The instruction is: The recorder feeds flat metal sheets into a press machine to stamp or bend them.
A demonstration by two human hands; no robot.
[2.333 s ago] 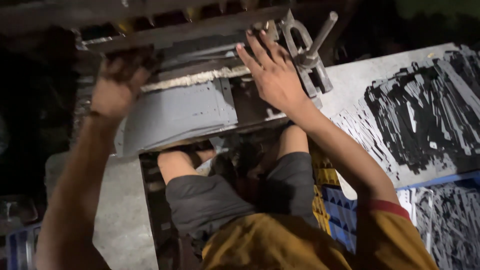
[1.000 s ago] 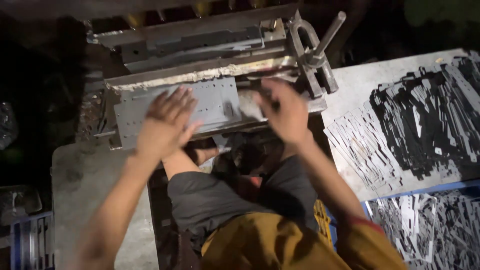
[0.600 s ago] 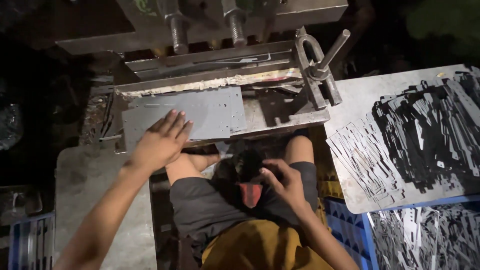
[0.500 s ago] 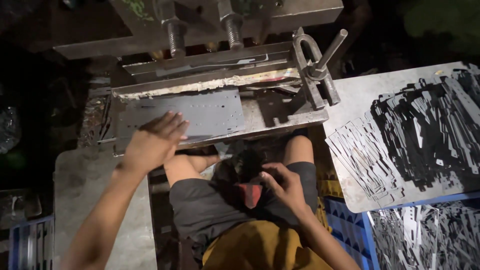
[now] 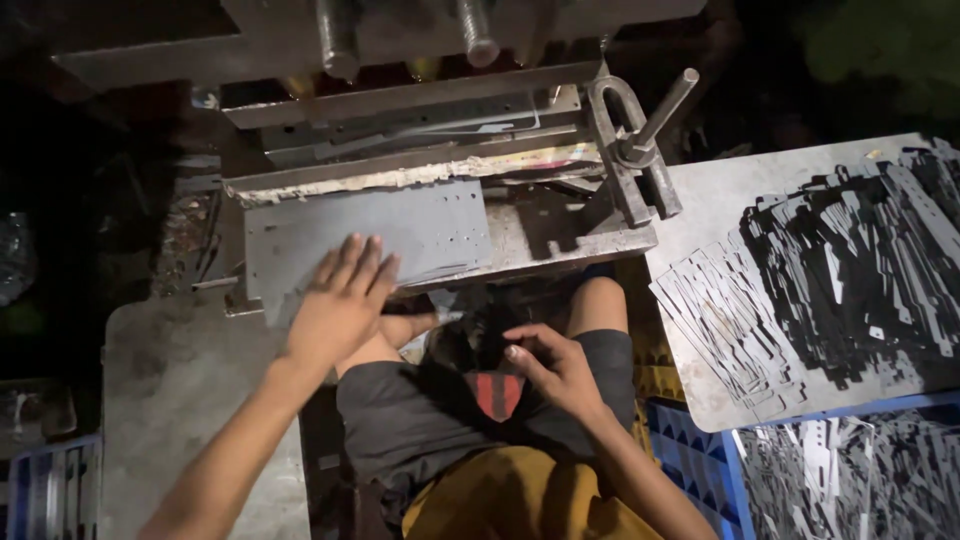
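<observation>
Press machine (image 5: pixel 430 110): largest item, at the top of the view; its bed carries the work.
Desk (image 5: pixel 720 200): right of the press, piled with dark cut metal strips (image 5: pixel 850 280).
Metal sheet (image 5: pixel 430 225): flat grey perforated sheet on the press bed, far edge beneath the tooling.
Left hand (image 5: pixel 340 300): fingers spread, palm flat on the sheet's near edge, grasping nothing.
Right hand (image 5: pixel 555 365): away from the press, over the lap; fingers curled at a small dark object, possibly pinching it, though the dim view leaves this unclear.
Risk: one-handed steadying may let the sheet skew; fingers sliding forward would near the tooling.
</observation>
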